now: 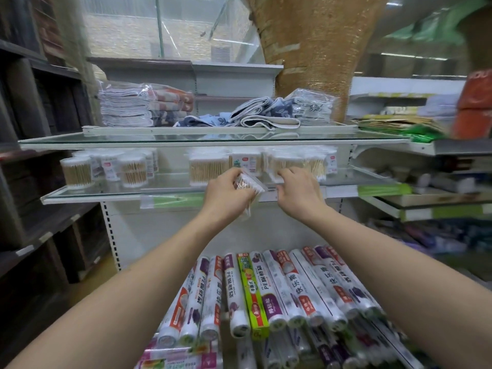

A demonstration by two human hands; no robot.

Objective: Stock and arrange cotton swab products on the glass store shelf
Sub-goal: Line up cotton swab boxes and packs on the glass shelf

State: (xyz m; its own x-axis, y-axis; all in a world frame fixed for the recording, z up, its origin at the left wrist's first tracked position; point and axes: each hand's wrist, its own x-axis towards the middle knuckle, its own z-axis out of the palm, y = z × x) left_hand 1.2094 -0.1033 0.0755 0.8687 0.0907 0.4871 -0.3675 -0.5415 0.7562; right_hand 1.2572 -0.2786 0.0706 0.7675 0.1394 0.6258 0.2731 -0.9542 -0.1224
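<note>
- Head view: left hand point(226, 191) grips a cotton swab packet point(249, 186) near the glass shelf point(106, 191) edge.
- Right hand point(298, 187) touches shelved swab boxes point(295, 162); grip unclear.
- Many tubs point(77, 173) stocked; middle gap remains.

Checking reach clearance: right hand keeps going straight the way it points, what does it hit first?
Most likely the clear plastic boxes of wooden-stick cotton swabs on the lower glass shelf. The right hand points up and forward at them; its fingers look at or almost touching them, but depth is unclear.

Two hands point(229, 193), one held swab pack point(249, 183) (others blurred).
</note>
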